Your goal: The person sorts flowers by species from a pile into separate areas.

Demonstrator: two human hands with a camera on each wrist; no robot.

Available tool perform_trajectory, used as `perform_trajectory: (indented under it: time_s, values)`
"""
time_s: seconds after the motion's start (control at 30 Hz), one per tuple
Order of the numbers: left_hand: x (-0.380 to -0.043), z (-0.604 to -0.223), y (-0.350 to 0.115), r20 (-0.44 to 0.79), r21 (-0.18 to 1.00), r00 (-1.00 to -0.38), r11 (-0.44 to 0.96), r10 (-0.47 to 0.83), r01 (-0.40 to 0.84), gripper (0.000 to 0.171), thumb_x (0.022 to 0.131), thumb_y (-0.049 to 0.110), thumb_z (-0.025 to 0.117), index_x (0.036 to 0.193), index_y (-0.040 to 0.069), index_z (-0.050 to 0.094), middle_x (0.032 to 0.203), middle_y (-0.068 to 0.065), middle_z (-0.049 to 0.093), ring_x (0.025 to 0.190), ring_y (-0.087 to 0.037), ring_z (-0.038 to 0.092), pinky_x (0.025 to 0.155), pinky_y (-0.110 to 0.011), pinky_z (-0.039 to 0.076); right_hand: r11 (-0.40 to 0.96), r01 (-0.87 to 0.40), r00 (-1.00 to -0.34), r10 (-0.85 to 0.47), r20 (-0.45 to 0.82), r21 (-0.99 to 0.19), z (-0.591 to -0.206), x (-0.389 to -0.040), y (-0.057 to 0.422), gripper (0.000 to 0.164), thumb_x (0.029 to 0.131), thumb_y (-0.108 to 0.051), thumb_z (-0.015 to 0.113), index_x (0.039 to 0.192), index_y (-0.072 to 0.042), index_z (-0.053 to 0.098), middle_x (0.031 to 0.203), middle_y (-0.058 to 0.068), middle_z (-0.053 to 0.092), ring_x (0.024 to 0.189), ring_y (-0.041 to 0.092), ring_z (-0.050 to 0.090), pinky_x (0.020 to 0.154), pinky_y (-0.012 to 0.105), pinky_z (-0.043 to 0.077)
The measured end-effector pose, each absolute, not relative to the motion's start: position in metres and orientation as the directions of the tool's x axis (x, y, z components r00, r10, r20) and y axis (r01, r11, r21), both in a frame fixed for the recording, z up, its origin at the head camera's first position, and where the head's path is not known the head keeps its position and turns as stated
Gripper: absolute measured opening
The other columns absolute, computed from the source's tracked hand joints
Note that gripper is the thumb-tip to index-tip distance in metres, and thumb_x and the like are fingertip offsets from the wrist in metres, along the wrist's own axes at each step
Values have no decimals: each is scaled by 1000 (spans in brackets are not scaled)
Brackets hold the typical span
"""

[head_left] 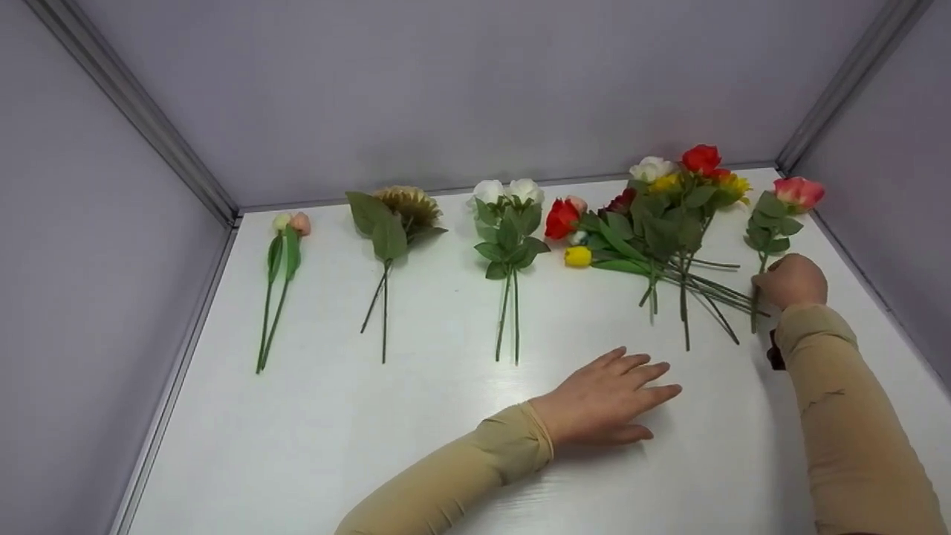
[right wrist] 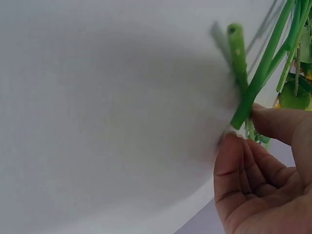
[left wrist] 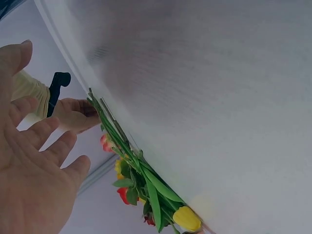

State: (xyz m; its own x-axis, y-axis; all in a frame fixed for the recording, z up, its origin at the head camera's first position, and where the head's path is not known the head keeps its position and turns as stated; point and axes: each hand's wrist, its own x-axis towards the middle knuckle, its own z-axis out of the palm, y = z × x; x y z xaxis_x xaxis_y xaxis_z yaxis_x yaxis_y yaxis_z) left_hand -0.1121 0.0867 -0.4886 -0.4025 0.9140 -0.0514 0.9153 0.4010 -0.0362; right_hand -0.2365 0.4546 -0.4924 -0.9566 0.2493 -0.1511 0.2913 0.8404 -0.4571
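My right hand (head_left: pixel 793 281) is at the far right of the white table. Its thumb and fingers pinch the stem of a pink rose (head_left: pixel 799 193), whose bloom points toward the back wall. In the right wrist view, the thumb and curled fingers of that hand (right wrist: pixel 265 170) close about a green stem (right wrist: pixel 238 58), while another stem end crosses in front. My left hand (head_left: pixel 613 397) hovers palm down over the table's front middle, fingers spread and holding nothing. Beyond it lies a mixed flower pile (head_left: pixel 661 230), with red, white and yellow blooms including a yellow tulip (head_left: pixel 577 257).
Along the back lie paired flowers: tulips (head_left: pixel 284 253) at the left, brownish sunflower-like blooms (head_left: pixel 407 204), then white roses (head_left: pixel 508 223). Grey walls (head_left: pixel 475 89) border the table (head_left: pixel 438 431) at the back and sides. Stems from the pile reach close to my right hand.
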Motion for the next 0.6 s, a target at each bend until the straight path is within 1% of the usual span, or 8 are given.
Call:
perform_trajectory:
  time_s: [0.03,0.07,0.1,0.17,0.23,0.33,0.4,0.6]
  values:
    - [-112,-489,87,-54,-35,-401,400,914,916,70,102,61,49,163,32,28,167,3,26,153,-19,22,125,-38,15,844,284,-959,241,-150,-455,-492,-236,456,29,92,-12,58,96,16,64,88,27,64,83,42,56,72,53,49]
    - [-112,-489,87,-56,-35,-403,401,914,915,70,102,61,50,163,32,28,167,3,27,153,-19,23,124,-38,15,852,272,-962,232,-142,-448,-493,-236,458,24,89,-9,55,83,12,65,77,21,62,75,39,54,66,49,47]
    - [-112,-489,87,-59,-35,-404,402,913,915,70,102,61,50,163,32,28,167,4,27,152,-19,23,124,-39,16,861,260,-965,224,-133,-438,-493,-236,460,22,86,-6,53,72,7,62,69,17,58,70,36,52,62,46,45]
    - [-112,-490,87,-61,-34,-403,402,913,915,70,102,60,51,163,32,29,167,4,27,152,-19,23,124,-38,16,877,248,-968,217,-123,-412,-491,-234,465,21,81,-3,49,62,1,56,62,12,54,65,33,49,58,42,43]
    - [-113,-490,88,-61,-33,-402,401,914,916,70,101,60,52,162,33,29,167,4,27,152,-18,24,124,-38,17,889,247,-968,214,-128,-385,-489,-231,469,21,79,-3,47,59,-4,50,61,11,51,62,32,47,57,43,42]
    - [-114,-492,87,-58,-26,-400,400,914,916,70,102,60,52,162,32,29,167,3,28,152,-18,24,124,-38,17,899,268,-960,220,-174,-345,-483,-225,472,17,82,-4,49,68,3,53,68,18,54,66,36,50,60,48,46]
    - [-115,-493,87,-51,-21,-398,397,916,917,70,102,59,52,162,32,30,166,3,28,152,-19,24,124,-38,18,899,281,-952,218,-215,-335,-480,-222,474,18,83,-7,51,69,3,54,69,18,54,65,35,50,58,46,45]
    - [-117,-496,83,-44,-1,-400,401,915,916,70,102,58,52,162,31,29,166,2,29,152,-19,24,124,-38,17,876,318,-928,210,-308,-362,-475,-216,487,19,81,-13,53,65,-3,51,65,11,53,63,30,51,55,36,42]
